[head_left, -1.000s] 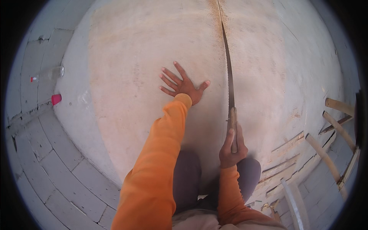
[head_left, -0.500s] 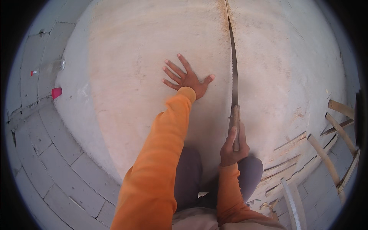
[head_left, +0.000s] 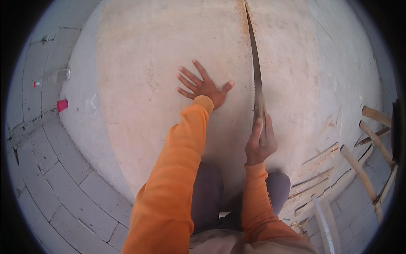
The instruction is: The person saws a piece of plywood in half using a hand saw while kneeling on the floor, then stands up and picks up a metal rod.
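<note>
A large pale wooden board (head_left: 160, 93) lies flat in front of me, split by a long straight cut. My left hand (head_left: 204, 86) presses flat on the board with fingers spread, left of the cut. My right hand (head_left: 260, 142) grips the handle of a hand saw (head_left: 256, 80), index finger stretched along it. The saw's thin blade stands in the cut and runs away from me toward the board's far edge. Both sleeves are orange.
Grey paving blocks (head_left: 50, 178) cover the ground at left. A small red cup (head_left: 62, 105) and a clear plastic bottle (head_left: 60, 75) lie beyond the board's left edge. Wooden slats and a ladder-like frame (head_left: 372, 144) lie at right.
My right hand has pushed the saw forward along the cut. My left hand stays spread on the board in about the same spot.
</note>
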Motion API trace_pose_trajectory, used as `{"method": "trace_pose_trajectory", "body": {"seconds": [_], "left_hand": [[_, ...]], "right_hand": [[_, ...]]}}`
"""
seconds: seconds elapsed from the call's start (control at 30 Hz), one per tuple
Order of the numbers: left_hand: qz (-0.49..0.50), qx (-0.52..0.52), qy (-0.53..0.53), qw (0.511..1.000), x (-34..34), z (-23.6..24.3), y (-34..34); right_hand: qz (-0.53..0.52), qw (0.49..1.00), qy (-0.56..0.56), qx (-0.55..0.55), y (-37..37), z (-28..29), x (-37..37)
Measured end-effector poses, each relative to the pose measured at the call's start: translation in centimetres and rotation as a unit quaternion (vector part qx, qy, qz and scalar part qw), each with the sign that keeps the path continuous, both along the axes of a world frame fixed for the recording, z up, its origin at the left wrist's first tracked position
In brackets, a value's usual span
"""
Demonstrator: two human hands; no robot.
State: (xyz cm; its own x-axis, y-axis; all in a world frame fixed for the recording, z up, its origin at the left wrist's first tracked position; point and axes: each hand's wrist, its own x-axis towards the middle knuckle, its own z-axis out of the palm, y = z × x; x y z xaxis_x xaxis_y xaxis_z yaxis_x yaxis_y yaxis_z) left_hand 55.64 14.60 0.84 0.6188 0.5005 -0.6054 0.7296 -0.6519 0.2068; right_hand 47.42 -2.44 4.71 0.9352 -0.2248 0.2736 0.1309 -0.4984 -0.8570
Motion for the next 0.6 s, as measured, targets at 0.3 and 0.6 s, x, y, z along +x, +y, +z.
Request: {"method": "trace_pose_trajectory", "body": {"seconds": [0.3,0.6], "left_hand": [[0.006,-0.007,-0.002,1.000,-0.5,0.2,0.7],[-0.007,-0.020,-0.010,1.000,1.0,0.0,-1.2]], "right_hand": [[0.003,0.999,0.040,0.013,1.5,0.4,2.8],[0.004,0.999,0.042,0.023,3.5,0.7,16.4]]}}
